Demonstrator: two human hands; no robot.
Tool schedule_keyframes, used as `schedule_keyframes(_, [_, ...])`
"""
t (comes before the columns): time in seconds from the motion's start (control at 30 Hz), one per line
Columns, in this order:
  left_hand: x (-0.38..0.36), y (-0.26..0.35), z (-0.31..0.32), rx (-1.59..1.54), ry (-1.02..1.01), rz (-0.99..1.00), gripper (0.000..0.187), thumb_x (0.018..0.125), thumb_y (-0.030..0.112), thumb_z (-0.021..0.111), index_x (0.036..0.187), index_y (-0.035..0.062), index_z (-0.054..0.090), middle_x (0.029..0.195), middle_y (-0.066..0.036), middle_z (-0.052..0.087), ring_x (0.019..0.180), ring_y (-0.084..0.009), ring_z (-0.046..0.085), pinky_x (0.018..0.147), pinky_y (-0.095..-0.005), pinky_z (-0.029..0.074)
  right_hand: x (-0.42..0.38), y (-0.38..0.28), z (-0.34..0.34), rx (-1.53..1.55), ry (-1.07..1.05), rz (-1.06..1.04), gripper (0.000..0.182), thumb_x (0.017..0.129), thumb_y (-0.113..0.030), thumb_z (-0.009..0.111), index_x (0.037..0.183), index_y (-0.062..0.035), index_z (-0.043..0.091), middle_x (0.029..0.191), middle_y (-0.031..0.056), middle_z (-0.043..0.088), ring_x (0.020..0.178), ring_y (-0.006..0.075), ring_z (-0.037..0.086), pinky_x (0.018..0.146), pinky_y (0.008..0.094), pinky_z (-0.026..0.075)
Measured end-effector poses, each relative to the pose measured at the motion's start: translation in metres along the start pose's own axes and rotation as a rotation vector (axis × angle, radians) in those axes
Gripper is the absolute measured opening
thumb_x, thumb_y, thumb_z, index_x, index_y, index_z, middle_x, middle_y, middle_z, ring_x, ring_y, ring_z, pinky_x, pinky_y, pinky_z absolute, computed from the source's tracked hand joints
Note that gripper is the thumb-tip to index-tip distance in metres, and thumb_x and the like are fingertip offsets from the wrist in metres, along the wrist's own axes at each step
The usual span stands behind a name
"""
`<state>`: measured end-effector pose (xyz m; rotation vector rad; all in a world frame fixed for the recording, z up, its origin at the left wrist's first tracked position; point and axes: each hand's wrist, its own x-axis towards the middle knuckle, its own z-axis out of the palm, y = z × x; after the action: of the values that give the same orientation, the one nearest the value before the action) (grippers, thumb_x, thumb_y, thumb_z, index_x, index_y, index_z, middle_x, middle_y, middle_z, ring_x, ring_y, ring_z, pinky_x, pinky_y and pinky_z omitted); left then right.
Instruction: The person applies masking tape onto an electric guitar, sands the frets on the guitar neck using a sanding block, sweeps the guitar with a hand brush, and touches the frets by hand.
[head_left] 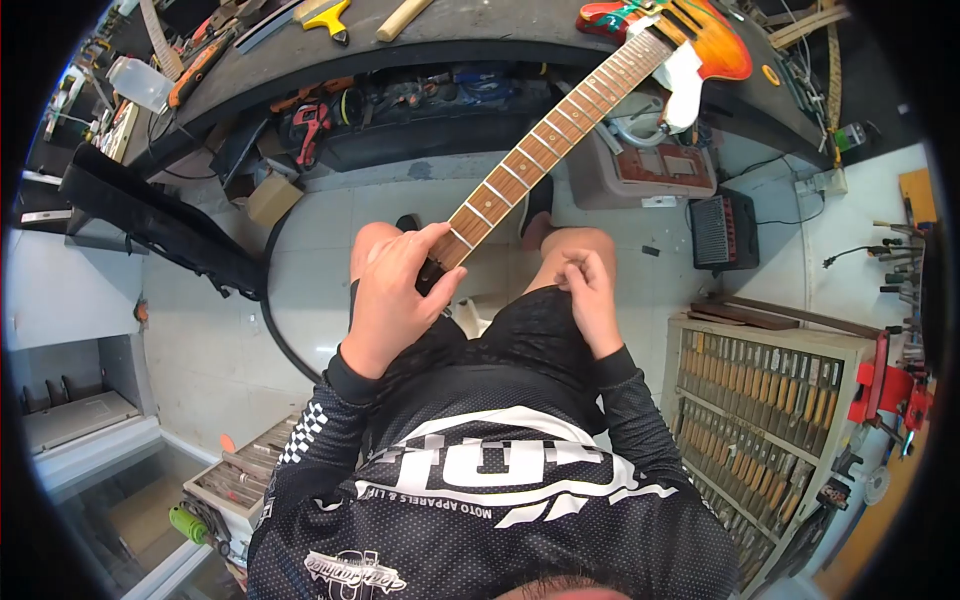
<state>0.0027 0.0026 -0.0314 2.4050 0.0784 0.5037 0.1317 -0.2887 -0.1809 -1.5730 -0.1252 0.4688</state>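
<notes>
An electric guitar [540, 150] slants across the view, its orange sunburst body on the workbench and its neck reaching down toward my lap. My left hand [400, 285] is around the neck's lower end, near the headstock, with fingers and thumb on either side of the fretboard. The headstock is mostly hidden behind that hand. To the right of the neck, my right hand [588, 290] hovers over my thigh, apart from the guitar, its fingers curled in. Whether something small is between those fingertips I cannot make out.
The dark workbench [460, 50] holds a yellow-handled scraper [325, 18] and a plastic bottle [140, 84]. A red drill [311, 130] lies on the shelf below. A tool rack [760, 385] stands at the right, a small amplifier [722, 230] behind it.
</notes>
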Motion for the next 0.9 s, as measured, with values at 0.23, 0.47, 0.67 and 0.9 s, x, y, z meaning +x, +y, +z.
schedule_keyframes(0.23, [-0.001, 0.0, 0.002, 0.017, 0.035, -0.001, 0.058, 0.089, 0.017, 0.094, 0.14, 0.0071, 0.07, 0.109, -0.012, 0.075, 0.101, -0.0324, 0.068, 0.099, -0.0453, 0.052, 0.016, -0.022, 0.015, -0.066, -0.205, -0.076, 0.025, 0.118, -0.007, 0.058, 0.14, 0.0018, 0.066, 0.115, 0.0079, 0.074, 0.106, 0.0174, 0.073, 0.099, 0.0329, 0.06])
schedule_keyframes(0.47, [-0.003, -0.006, 0.006, 0.005, 0.053, 0.014, 0.059, 0.088, 0.017, 0.094, 0.142, 0.0077, 0.07, 0.109, -0.011, 0.075, 0.101, -0.0323, 0.068, 0.099, -0.045, 0.051, 0.01, -0.041, 0.014, -0.247, -0.299, -0.106, 0.026, 0.118, -0.009, 0.059, 0.139, 0.0029, 0.067, 0.117, 0.0104, 0.076, 0.109, 0.0195, 0.075, 0.1, 0.0341, 0.061])
schedule_keyframes(0.67, [-0.001, -0.007, 0.005, 0.022, 0.05, 0.021, 0.06, 0.089, 0.016, 0.093, 0.144, 0.0068, 0.069, 0.112, -0.012, 0.077, 0.102, -0.0335, 0.071, 0.098, -0.0459, 0.052, 0.003, -0.046, 0.008, -0.307, -0.3, -0.095, 0.025, 0.118, -0.009, 0.06, 0.139, 0.0032, 0.067, 0.119, 0.0121, 0.077, 0.114, 0.0217, 0.076, 0.102, 0.0356, 0.061])
schedule_keyframes(0.9, [0.002, -0.008, 0.002, 0.031, 0.032, 0.042, 0.061, 0.092, 0.014, 0.09, 0.146, 0.0031, 0.065, 0.119, -0.017, 0.078, 0.107, -0.0375, 0.076, 0.094, -0.047, 0.058, 0.005, -0.052, -0.004, -0.42, -0.345, -0.152, 0.024, 0.118, -0.008, 0.061, 0.138, 0.0031, 0.068, 0.121, 0.0128, 0.078, 0.114, 0.0235, 0.078, 0.103, 0.0366, 0.061])
